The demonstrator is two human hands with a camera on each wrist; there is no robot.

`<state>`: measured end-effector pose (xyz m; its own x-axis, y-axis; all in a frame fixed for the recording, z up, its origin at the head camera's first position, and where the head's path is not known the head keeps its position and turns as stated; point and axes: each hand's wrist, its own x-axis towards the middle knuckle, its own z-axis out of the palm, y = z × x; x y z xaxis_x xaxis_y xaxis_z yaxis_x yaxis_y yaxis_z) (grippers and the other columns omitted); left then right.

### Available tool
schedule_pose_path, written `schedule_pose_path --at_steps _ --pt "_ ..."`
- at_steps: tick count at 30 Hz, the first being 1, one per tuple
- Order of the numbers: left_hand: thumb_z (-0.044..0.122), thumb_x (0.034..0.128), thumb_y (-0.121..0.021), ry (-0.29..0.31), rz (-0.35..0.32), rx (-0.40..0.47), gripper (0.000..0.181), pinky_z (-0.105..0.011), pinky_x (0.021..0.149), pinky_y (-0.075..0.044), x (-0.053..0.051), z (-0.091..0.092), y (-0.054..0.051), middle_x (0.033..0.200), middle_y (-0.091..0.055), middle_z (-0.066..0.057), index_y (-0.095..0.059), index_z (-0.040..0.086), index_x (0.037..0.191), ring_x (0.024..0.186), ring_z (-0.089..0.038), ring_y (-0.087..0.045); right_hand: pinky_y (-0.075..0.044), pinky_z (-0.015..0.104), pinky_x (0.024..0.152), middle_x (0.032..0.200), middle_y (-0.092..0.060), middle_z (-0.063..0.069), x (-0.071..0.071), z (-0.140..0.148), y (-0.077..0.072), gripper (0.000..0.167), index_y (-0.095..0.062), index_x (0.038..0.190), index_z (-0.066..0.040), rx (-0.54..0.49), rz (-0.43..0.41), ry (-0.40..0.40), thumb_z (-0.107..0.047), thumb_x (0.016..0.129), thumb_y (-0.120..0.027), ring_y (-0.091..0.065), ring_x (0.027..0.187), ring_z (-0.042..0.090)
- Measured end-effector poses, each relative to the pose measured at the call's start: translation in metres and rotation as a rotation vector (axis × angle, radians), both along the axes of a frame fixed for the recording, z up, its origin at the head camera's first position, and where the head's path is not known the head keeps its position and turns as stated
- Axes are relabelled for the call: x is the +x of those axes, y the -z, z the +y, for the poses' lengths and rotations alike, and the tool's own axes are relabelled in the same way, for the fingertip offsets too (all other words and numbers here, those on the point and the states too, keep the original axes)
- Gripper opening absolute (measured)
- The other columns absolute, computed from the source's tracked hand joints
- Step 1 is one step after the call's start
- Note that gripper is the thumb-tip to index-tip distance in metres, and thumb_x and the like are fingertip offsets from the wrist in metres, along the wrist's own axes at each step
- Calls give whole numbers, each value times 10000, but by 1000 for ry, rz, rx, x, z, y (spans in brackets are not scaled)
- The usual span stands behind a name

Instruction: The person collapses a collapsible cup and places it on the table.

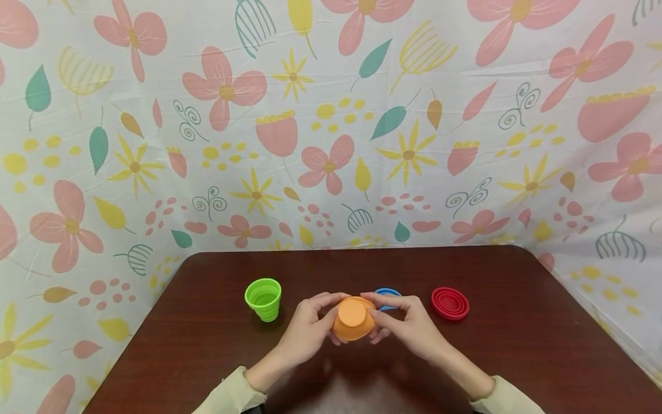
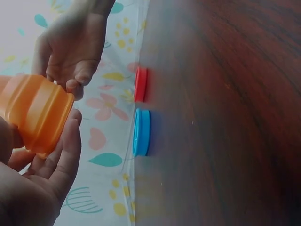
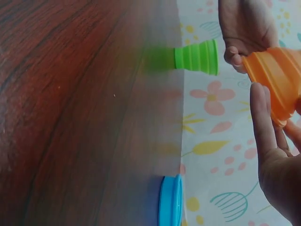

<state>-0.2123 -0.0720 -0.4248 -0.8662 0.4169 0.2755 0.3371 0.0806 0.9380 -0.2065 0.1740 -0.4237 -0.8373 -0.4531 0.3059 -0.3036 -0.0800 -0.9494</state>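
Observation:
An orange collapsible cup (image 1: 354, 317) is held between both hands above the table, its base turned towards the head camera. Ridged, pulled-out walls of this cup (image 2: 40, 110) show in the left wrist view. My left hand (image 1: 307, 329) grips its left side, thumb near the base and fingers around the rim. On the other side my right hand (image 1: 414, 329) pinches the cup between thumb and fingers. Behind the right fingers lies a blue collapsible cup (image 1: 388, 292), partly hidden in the head view; the left wrist view shows it folded flat.
A green collapsible cup (image 1: 264, 300) stands extended on the left of the dark wooden table (image 1: 207, 345). To the right lies a red collapsible cup (image 1: 450, 303), folded flat. A flowered cloth (image 1: 331, 126) hangs behind the table.

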Motion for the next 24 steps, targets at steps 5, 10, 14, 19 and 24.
schedule_pose_path --at_steps 5,10,14,19,24 --pt "193 1114 -563 7 -39 32 332 -362 587 -633 0 0 1 1147 -705 -130 -658 36 1392 641 -245 -738 -634 523 652 1110 -658 288 0 -4 3 374 -638 1396 51 27 45 69 -15 1029 -662 -731 689 388" --pt "106 1089 -522 145 -147 200 430 -349 711 -636 -2 -5 2 1320 -643 -175 -541 8 1507 751 -212 -728 -636 521 652 1053 -673 259 -2 -2 1 382 -642 1393 49 28 19 137 7 1014 -664 -732 694 368" --pt "30 1007 -570 186 -163 247 518 -376 764 -638 -2 -8 3 1382 -587 -168 -524 6 1523 808 -216 -736 -633 530 642 1020 -687 243 -3 -2 1 400 -628 1400 65 16 13 158 -3 1009 -681 -737 684 354" --pt "-1 1008 -595 188 -119 259 512 -360 735 -639 -3 -7 5 1375 -593 -195 -519 -19 1514 797 -207 -735 -634 515 629 1012 -686 251 -2 -4 2 402 -614 1402 85 4 32 160 6 1012 -677 -735 672 357" --pt "-44 965 -626 139 -54 237 505 -328 666 -627 -3 -4 6 1292 -615 -188 -567 8 1463 747 -201 -703 -634 522 633 1012 -665 256 2 -6 0 384 -652 1394 31 26 2 180 -47 1020 -692 -724 648 355"
